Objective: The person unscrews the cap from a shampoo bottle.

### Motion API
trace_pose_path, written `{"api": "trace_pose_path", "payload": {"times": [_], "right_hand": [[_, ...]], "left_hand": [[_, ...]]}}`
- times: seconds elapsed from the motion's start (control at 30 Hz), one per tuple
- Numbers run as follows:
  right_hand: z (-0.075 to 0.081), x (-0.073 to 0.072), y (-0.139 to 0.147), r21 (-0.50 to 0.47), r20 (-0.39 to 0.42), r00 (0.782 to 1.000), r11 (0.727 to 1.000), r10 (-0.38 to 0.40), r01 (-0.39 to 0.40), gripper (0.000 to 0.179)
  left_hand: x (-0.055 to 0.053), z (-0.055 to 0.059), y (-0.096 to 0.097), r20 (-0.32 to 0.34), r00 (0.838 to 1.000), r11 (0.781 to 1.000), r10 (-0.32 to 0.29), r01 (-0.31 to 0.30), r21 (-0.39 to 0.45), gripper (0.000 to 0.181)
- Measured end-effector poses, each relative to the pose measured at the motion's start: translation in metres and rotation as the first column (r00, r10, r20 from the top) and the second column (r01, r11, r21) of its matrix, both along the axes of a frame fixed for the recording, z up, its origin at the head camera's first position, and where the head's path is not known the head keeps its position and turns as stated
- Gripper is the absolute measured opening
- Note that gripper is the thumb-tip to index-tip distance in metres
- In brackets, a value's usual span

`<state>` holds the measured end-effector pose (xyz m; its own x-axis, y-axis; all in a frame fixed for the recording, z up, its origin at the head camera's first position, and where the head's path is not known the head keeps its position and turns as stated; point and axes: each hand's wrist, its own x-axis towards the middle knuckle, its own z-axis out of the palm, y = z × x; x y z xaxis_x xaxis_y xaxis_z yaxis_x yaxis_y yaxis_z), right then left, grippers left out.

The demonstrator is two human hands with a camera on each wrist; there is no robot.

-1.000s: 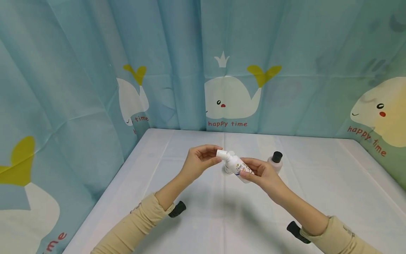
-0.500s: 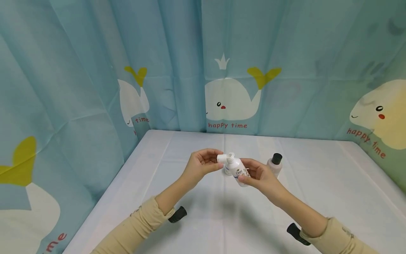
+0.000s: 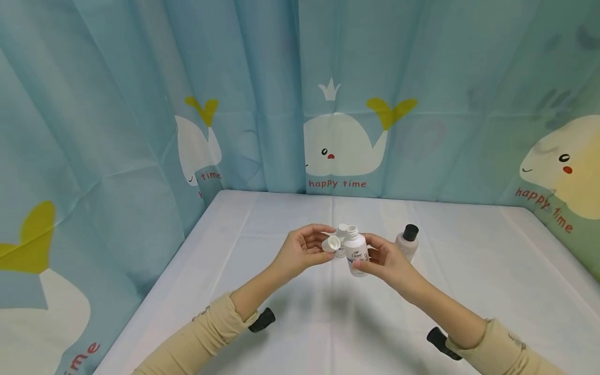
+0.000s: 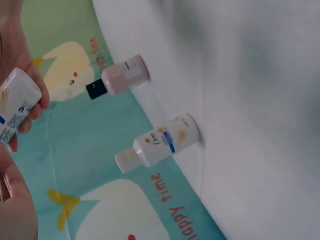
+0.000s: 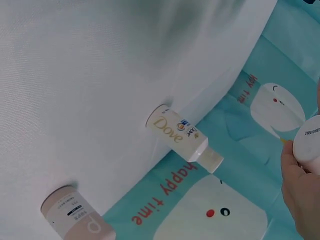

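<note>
My right hand (image 3: 388, 259) holds a small white Dove bottle (image 3: 356, 252) nearly upright above the table, its threaded neck uncovered. Between thumb and fingers, my left hand (image 3: 302, 249) pinches the white bottle cap (image 3: 330, 244), its hollow underside turned toward the bottle. Behind the two stands a second white Dove bottle, capped, partly hidden in the head view; the left wrist view shows this standing Dove bottle (image 4: 167, 141) whole. In the right wrist view the base of the held bottle (image 5: 309, 142) shows at the edge, with my right hand around it.
A pale pink bottle with a black cap (image 3: 408, 241) stands on the white-covered table (image 3: 473, 271), behind and right of my right hand. Black wrist mounts (image 3: 442, 344) stick out by both sleeves. A blue whale-print curtain (image 3: 262, 94) hangs behind the table.
The cap has come off the bottle's neck and turned its open end toward the bottle. My right hand has tipped the bottle from slanted to nearly upright.
</note>
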<state>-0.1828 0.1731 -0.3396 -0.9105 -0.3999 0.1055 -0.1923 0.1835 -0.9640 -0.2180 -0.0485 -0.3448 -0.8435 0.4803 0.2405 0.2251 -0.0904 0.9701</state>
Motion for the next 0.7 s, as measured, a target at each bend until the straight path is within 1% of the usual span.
{"api": "trace_pose_path", "payload": {"times": [0.07,0.17,0.23,0.3,0.43,0.5,0.57,0.63,0.7], "right_hand": [[0.000,0.000,0.000,0.000,0.003,1.000,1.000,-0.005,0.005,0.054],[0.000,0.001,0.000,-0.006,-0.005,1.000,1.000,-0.005,0.005,0.052],[0.000,0.001,0.000,-0.008,-0.006,1.000,1.000,-0.010,0.010,0.051],[-0.002,0.001,-0.001,-0.010,-0.012,1.000,1.000,-0.012,0.012,0.051],[-0.005,0.000,-0.002,-0.007,-0.027,1.000,1.000,-0.016,0.016,0.050],[-0.007,-0.001,-0.003,0.010,-0.036,0.999,0.999,-0.031,0.031,0.051],[-0.010,-0.002,-0.004,0.033,-0.051,0.998,0.998,-0.049,0.050,0.050],[-0.013,-0.005,-0.005,0.066,-0.086,0.994,0.995,-0.066,0.071,0.050],[-0.016,-0.008,-0.006,0.094,-0.122,0.990,0.992,-0.072,0.084,0.049]], "left_hand": [[0.001,-0.002,-0.001,-0.018,1.000,1.000,-0.018,0.017,-0.018,0.046],[0.001,-0.007,-0.003,-0.034,0.999,0.999,-0.034,0.033,-0.036,0.041],[0.001,-0.010,-0.004,-0.042,0.999,0.999,-0.033,0.031,-0.045,0.035],[0.001,-0.012,-0.005,-0.057,0.998,0.998,-0.021,0.017,-0.066,0.033],[0.002,-0.014,-0.007,-0.071,0.997,0.993,0.015,-0.024,-0.119,0.034],[0.002,-0.016,-0.009,-0.091,0.995,0.988,0.043,-0.056,-0.147,0.033],[0.002,-0.018,-0.011,-0.128,0.989,0.982,0.069,-0.090,-0.163,0.031],[0.001,-0.021,-0.014,-0.169,0.982,0.978,0.089,-0.119,-0.174,0.029],[0.001,-0.022,-0.017,-0.189,0.976,0.975,0.106,-0.140,-0.175,0.029]]}}
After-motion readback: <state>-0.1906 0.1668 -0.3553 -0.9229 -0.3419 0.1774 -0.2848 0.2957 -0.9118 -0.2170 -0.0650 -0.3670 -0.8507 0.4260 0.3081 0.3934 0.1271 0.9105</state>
